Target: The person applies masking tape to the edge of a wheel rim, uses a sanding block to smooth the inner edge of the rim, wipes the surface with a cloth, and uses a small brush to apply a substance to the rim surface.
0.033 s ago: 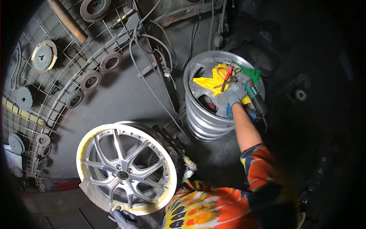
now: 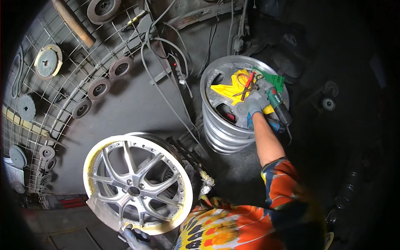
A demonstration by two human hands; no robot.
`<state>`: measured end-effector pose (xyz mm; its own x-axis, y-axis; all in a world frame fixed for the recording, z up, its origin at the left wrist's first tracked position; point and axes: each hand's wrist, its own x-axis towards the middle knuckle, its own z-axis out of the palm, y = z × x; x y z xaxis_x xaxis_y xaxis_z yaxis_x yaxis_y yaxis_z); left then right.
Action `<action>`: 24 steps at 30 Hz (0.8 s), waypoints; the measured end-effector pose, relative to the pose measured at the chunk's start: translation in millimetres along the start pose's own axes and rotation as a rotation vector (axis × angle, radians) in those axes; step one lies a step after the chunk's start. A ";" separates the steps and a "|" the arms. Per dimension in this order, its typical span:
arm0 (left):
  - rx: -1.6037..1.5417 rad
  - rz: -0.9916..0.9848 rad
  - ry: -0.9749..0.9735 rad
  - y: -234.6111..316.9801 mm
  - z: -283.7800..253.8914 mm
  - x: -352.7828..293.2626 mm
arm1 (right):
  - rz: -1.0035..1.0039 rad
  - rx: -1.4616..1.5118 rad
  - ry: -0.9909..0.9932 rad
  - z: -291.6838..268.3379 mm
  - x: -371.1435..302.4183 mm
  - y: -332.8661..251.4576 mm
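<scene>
A silver multi-spoke car wheel rim (image 2: pixel 132 168) faces up at the left, with yellowish tape along its outer lip. At its lower edge my left hand (image 2: pixel 136 239), in a grey glove, has its fingers curled near a strip of brown card (image 2: pixel 104 214); what they grip is not clear. My right hand (image 2: pixel 257 104), gloved in grey and blue, reaches onto a stack of silver rims (image 2: pixel 216 118) and is closed among the tools there, its grip partly hidden. Beside it lie a green-and-black angle grinder (image 2: pixel 278 106), red-handled pliers (image 2: pixel 248 86) and a yellow cloth (image 2: pixel 227 91).
A wire grid (image 2: pixel 31 71) at the left holds several abrasive discs, among them a flap wheel (image 2: pixel 99 88), plus a wooden handle (image 2: pixel 74 23). Grey cables (image 2: pixel 164 89) hang between the grid and the stack. A green sheet (image 2: pixel 273 79) lies on the stack's top.
</scene>
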<state>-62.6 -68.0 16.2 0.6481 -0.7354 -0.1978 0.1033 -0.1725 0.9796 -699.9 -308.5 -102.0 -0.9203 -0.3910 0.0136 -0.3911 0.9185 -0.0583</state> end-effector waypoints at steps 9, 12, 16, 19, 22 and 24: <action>-0.020 -0.032 -0.044 -3.9 2.7 20.1 | -0.459 -0.015 0.104 34.0 87.9 51.8; 0.013 -0.031 0.085 30.0 14.3 -12.9 | -0.596 0.599 0.144 5.4 85.7 45.2; 0.080 -0.101 0.043 33.5 13.8 -6.6 | -0.778 0.506 -0.047 14.2 169.8 53.4; 0.097 -0.056 0.103 39.3 14.0 -15.5 | -0.677 -0.332 -0.084 -18.0 127.1 -22.1; 0.059 -0.075 0.109 46.0 23.3 -17.6 | -0.453 -0.040 -0.050 -16.9 115.5 -29.4; 0.021 -0.089 0.133 50.5 28.9 -22.5 | -0.465 0.017 -0.049 -18.7 123.2 -29.5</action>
<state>-93.8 -79.2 69.1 0.7313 -0.6238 -0.2758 0.1494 -0.2480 0.9572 -801.9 -382.6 -80.0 -0.6459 -0.7634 -0.0053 -0.7611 0.6444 -0.0739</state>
